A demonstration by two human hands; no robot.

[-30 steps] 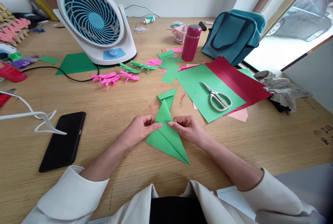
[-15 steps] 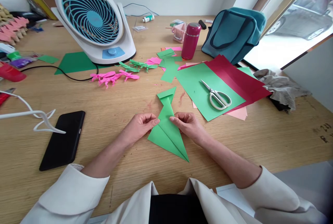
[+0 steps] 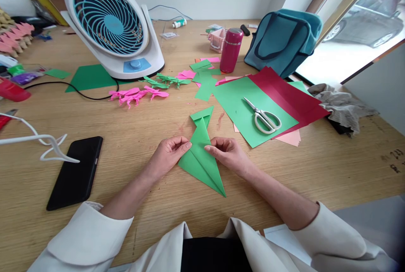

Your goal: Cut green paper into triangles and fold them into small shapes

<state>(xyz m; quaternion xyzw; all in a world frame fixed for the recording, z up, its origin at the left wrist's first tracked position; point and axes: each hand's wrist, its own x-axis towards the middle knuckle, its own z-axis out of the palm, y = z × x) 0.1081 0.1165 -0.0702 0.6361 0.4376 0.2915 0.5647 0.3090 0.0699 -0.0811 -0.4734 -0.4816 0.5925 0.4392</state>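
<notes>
Between my hands is a folded sheet of green paper (image 3: 201, 158), broad toward me with one long point at its lower right. A crease runs down its lower part, and a smaller folded flap tops its narrow neck. My left hand (image 3: 172, 150) pinches its left edge between thumb and fingers. On the opposite edge, my right hand (image 3: 226, 154) pinches it the same way. The fingertips beneath the paper are hidden. Beyond it lie green paper scraps (image 3: 205, 82), small pink folded figures (image 3: 136, 95) and green folded figures (image 3: 167, 80).
White-handled scissors (image 3: 267, 122) rest on a green sheet (image 3: 243, 116) over red paper (image 3: 291, 95) at right. A phone (image 3: 76, 173) with a white cable lies left. Farther back stand a fan (image 3: 110, 23), a magenta flask (image 3: 230, 50) and a teal bag (image 3: 281, 44).
The green paper has shifted slightly left, its lower point most clearly, and its neck looks a little narrower. Both hands keep their pinch on its edges.
</notes>
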